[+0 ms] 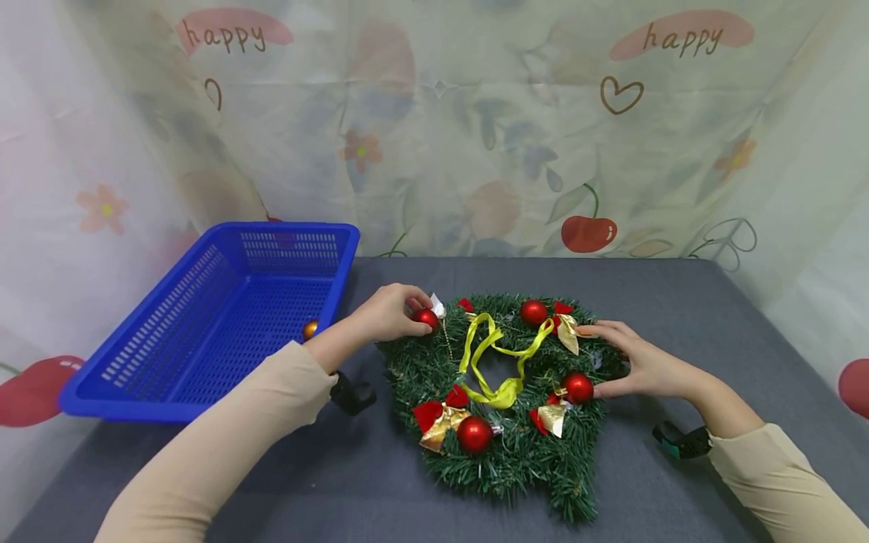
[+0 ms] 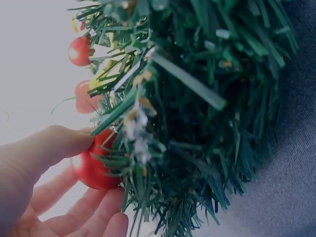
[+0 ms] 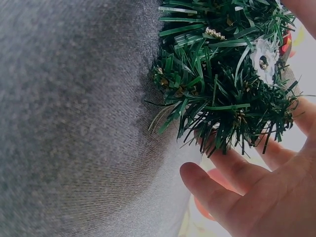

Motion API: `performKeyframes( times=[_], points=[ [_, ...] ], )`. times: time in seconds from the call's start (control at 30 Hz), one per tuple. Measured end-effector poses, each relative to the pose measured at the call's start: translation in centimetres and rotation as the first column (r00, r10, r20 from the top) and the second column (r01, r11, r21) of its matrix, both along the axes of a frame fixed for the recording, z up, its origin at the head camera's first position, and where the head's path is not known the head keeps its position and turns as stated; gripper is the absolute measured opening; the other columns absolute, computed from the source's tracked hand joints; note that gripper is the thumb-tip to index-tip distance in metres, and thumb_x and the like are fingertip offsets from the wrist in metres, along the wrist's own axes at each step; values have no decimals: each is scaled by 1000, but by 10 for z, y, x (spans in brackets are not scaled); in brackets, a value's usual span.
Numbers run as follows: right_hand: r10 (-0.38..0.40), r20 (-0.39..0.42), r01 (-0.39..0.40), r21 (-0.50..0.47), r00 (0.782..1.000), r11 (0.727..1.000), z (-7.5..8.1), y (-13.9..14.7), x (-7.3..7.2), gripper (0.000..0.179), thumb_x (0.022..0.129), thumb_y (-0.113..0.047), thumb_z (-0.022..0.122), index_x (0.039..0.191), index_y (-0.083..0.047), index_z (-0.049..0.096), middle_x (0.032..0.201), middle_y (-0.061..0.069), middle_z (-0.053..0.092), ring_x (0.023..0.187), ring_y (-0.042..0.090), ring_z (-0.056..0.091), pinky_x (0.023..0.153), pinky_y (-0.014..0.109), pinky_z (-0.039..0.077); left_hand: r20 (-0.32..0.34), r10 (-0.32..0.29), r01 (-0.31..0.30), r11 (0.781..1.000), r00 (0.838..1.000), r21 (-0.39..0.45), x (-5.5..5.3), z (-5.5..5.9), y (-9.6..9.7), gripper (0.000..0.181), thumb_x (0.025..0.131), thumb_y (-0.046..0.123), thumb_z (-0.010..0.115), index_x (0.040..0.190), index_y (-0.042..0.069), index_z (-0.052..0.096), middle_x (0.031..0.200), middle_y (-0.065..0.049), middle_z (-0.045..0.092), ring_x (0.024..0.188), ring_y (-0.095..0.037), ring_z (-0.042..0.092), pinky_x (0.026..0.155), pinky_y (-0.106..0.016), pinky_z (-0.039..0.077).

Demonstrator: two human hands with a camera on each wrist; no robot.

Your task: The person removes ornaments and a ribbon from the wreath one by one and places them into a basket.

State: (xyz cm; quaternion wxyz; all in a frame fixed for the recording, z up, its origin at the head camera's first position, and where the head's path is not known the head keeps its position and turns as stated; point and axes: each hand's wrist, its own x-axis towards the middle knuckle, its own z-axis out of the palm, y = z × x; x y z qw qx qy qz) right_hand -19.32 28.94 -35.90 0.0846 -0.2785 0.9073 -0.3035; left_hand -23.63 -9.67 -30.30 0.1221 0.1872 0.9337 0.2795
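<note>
A green tinsel wreath [image 1: 414, 381] lies on the grey table with red baubles, red-and-gold bows and a loose yellow ribbon [image 1: 505, 396] over its middle. At its upper left, my left hand [image 1: 394, 313] pinches a shiny red bauble [image 1: 426, 320] between thumb and fingers; the left wrist view shows this bauble [image 2: 94, 168] against the needles. A white tag-like piece [image 1: 437, 306] sits beside those fingers. Along the right edge, my right hand [image 1: 645, 366] has its fingers spread around the greenery, thumb near another red bauble [image 1: 578, 388]. In the right wrist view its extended fingers [image 3: 217, 192] border the needles.
To the left stands a blue plastic basket [image 1: 348, 249] with slotted walls, a gold ball [image 1: 310, 329] inside at its right side. The grey tabletop [image 1: 652, 294] extends around the wreath. Behind hangs a printed cloth [image 1: 441, 136] with cherries and flowers.
</note>
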Motion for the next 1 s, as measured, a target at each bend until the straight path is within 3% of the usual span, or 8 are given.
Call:
performKeyframes(
  times=[0.27,1.0],
  points=[
    [-4,5,4,2,1000,1000,0,0,0,78,77,-26,76,142,-12,35,146,26,19,132,48,21,87,68,37,-13,-12,12,1000,1000,4,1,2,-6,36,83,18,69,116,6,62,111,-16,65,98,-25,63,72,-29,51],
    [-8,-2,8,7,1000,1000,-3,1,-1,79,77,-27,76,143,-13,34,146,26,19,131,47,22,87,67,37,-36,0,2,998,999,57,2,14,-20,34,83,16,66,116,6,62,114,-18,65,99,-28,65,73,-31,54]
  ],
)
